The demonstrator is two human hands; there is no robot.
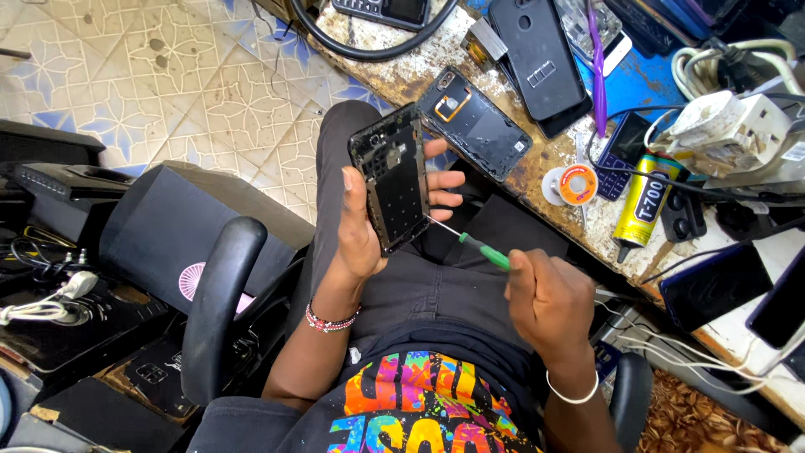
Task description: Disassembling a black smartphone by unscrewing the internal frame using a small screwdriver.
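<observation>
Chair arm: the black armrest sits just left of your left forearm; a knock of the elbow against it would jolt the phone while the tip is engaged.
Left hand: your left hand cradles the opened phone upright over your lap, thumb along its left edge, fingers curled round the right edge. Only edges are gripped, so a push from the tool could twist the phone out and drop it onto your legs or the tiled floor.
Opened phone: back off, dark inner frame facing you. I judge a slipping tip could scratch the exposed board or a flex cable.
Screwdriver: the green-handled screwdriver comes in at a slant, its tip at the phone's lower right edge. Angled like that, it may cam out and round a screw head; whether it sits in a screw is too small to tell.
Right hand: your right hand is closed round the handle, fingers folded together; the grip is far back, which gives little control of the tip.
Loose screw: any screw freed here would fall into your lap, well apart from the workbench.
Bench edge: the removed back cover lies at the bench's edge near your fingers; a brush could tip it off.
</observation>
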